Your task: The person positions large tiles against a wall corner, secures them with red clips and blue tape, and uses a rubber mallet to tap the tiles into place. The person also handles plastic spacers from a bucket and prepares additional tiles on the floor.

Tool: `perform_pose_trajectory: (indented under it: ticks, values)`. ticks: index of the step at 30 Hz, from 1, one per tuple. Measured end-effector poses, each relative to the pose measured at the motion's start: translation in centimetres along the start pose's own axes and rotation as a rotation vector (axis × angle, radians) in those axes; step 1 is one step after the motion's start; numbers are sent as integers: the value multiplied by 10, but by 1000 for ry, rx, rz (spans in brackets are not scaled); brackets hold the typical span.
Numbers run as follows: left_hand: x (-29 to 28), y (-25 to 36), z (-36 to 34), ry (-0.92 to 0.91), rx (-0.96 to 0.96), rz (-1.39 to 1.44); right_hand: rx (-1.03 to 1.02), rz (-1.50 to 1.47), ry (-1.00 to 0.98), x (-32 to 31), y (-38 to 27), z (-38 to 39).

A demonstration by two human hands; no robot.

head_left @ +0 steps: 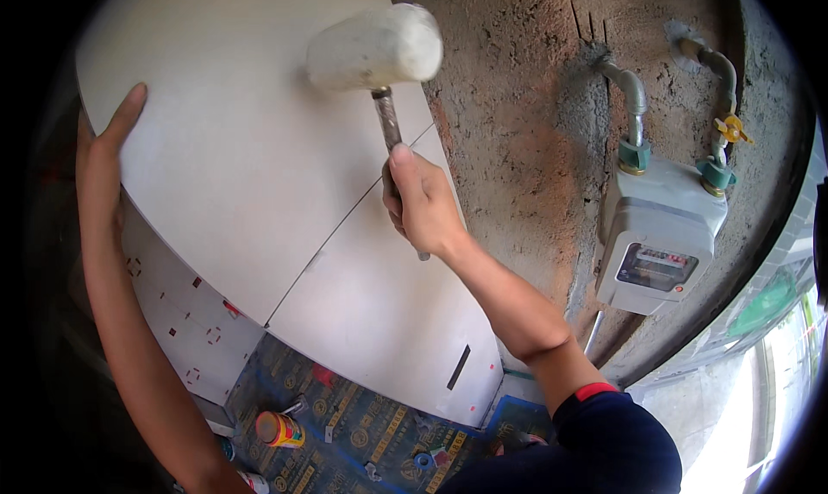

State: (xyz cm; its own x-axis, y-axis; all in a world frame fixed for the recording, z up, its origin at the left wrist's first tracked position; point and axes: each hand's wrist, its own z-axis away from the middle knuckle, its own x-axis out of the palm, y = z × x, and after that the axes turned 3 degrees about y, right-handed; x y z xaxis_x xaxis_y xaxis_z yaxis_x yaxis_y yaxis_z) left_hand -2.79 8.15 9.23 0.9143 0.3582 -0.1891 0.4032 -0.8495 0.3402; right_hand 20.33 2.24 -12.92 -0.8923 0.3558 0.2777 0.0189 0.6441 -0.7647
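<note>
My right hand [418,201] is closed round the handle of a white rubber mallet [371,50]; its head is in front of a large pale tile [233,132], and I cannot tell whether they touch. My left hand [112,153] grips that tile's left edge, thumb on the face and fingers partly hidden. Below that tile, past a thin joint, is a second pale tile [371,321] with a dark slot near its lower right.
A grey gas meter [655,218] with pipes and a yellow valve [729,130] is on the rough wall [509,80] at right. A tiled surface [172,304] shows lower left. A can [276,428] and blue tape roll [423,462] lie on the printed floor covering [345,390]. A bright window is far right.
</note>
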Motion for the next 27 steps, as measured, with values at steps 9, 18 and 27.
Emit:
perform_pose_trajectory:
  ticks: [9,18,27]
  values:
    - [-17,7,-3,-115,31,130,-102,187,41,28,18,-34]
    - [-31,-17,-63,-100,6,169,62,141,13,14,-84,-44]
    - [-17,-19,-65,-83,96,251,-303,215,101,61,-129,-129]
